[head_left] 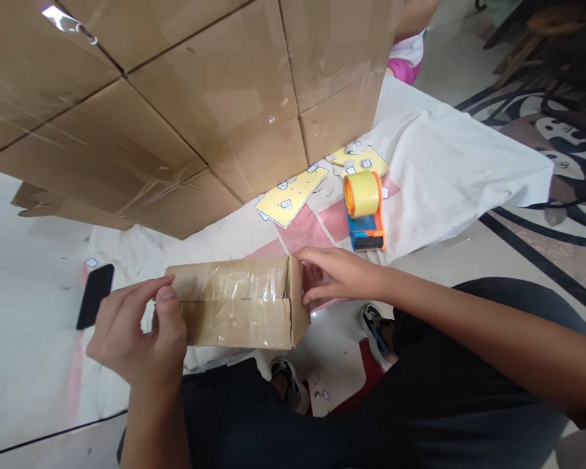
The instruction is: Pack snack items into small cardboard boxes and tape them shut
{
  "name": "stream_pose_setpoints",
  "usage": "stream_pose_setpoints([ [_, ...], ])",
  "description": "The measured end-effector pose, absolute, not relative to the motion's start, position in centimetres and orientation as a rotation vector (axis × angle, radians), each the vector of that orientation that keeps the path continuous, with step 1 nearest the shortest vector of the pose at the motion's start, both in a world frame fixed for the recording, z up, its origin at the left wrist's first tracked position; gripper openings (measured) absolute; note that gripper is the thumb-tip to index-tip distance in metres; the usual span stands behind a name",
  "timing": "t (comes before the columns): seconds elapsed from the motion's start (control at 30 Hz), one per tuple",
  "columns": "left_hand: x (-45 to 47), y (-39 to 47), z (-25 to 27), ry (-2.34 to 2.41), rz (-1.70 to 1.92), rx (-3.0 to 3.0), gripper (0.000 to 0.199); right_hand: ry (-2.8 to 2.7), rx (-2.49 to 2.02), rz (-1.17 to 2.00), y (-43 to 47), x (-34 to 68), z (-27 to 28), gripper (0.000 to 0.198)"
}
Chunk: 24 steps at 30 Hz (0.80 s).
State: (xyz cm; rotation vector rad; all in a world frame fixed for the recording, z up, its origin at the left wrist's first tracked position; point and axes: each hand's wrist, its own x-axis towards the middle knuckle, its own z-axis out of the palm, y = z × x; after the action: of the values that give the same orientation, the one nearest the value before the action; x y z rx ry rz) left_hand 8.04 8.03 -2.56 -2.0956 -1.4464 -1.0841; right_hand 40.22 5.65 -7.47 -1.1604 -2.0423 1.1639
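So the taped carton (239, 303) was left of the tape dispenser (364, 212), on its near side. Left hand (141, 319) had one end and right hand (325, 277) the other, both grasping it, probably to keep it steady. Tape dispenser was likely parked for easy reach.

Stacked cartons (215, 98) wall off the far side of the small box (239, 319); between them a narrow strip offers passage over flat yellow paper (300, 190). The tape dispenser (363, 195) obstructs its right end.
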Motion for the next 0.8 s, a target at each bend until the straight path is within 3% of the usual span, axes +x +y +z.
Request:
stream_pose_setpoints([
  [0.57, 8.2, 8.2, -2.6, -1.528, -1.059, -2.091, 0.019, -2.225, -1.241, 1.122, 5.9, 40.3, -7.1, 0.068],
  [0.8, 6.5, 8.7, -2.1, -1.503, -1.080, -2.005, 0.023, -2.354, -1.215, 0.965, 6.4, 39.8, -7.7, 0.076],
])
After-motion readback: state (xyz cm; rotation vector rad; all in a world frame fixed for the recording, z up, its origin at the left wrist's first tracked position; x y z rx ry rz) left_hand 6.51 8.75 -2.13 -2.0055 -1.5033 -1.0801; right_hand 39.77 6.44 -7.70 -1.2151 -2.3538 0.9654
